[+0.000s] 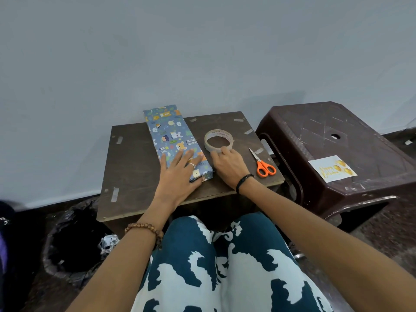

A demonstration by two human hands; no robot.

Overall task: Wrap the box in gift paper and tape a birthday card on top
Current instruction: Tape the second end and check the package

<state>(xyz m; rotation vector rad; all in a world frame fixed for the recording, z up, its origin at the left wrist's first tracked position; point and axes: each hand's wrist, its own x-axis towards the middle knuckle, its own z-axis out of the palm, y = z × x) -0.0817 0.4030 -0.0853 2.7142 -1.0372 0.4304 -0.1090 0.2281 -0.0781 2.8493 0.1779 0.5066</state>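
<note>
Left hand (pixel 180 170) flat, fingers spread on wrapped box (pixel 171 136); right hand (pixel 227 164) fingers pinching tape roll (pixel 218 140)

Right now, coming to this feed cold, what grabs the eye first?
The wrapped box, in blue cartoon-animal paper, lies on the small brown table with the left hand flat on its near end. Just right of it, the right hand touches the tape roll; orange-handled scissors lie beyond. The birthday card waits on the plastic stool at right.
</note>
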